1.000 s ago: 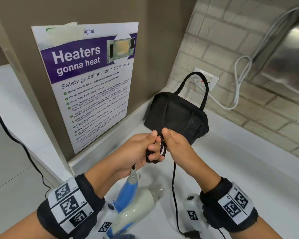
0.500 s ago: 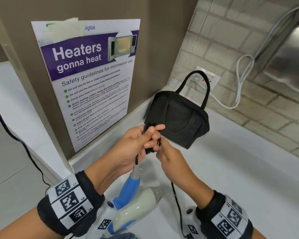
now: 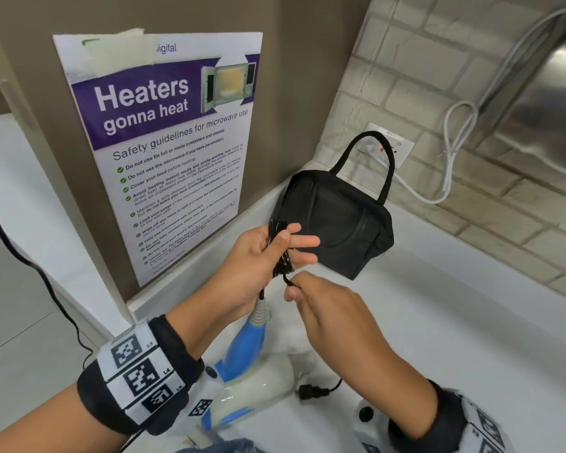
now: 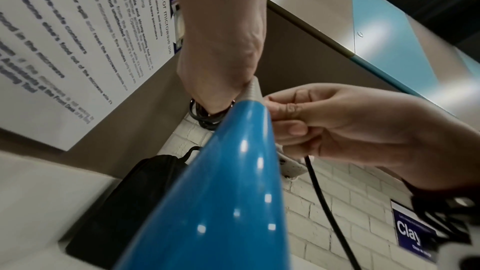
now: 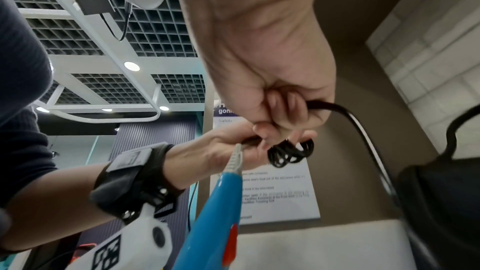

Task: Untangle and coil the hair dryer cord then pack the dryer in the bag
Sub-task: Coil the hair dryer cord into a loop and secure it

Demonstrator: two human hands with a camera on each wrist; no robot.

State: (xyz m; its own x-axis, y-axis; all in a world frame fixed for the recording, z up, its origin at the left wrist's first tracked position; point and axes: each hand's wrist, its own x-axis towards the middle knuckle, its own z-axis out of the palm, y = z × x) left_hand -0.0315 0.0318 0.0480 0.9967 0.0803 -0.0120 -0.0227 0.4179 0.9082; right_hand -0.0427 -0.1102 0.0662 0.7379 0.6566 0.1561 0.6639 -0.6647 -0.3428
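A blue and white hair dryer (image 3: 252, 377) hangs by its cord below my hands, its blue handle (image 4: 215, 192) pointing up. My left hand (image 3: 258, 253) grips a bundle of black coiled cord (image 3: 283, 253) just above the handle's grey strain relief (image 3: 260, 310). The coil (image 5: 291, 154) sticks out past the fingers. My right hand (image 3: 321, 302) pinches the loose cord (image 5: 358, 122) just below the coil. The plug (image 3: 312, 391) lies on the white counter (image 3: 471, 322). The black bag (image 3: 340, 220) stands behind my hands, handle up.
A microwave safety poster (image 3: 174, 152) hangs on the brown wall at left. A wall socket (image 3: 392, 145) and a white cable (image 3: 451, 158) sit on the brick wall behind the bag. A steel appliance (image 3: 543, 103) is at upper right.
Both hands rose with the coil and drew closer to the bag. The right hand dropped below the coil, pulling more cord up, and the plug came into sight on the counter.
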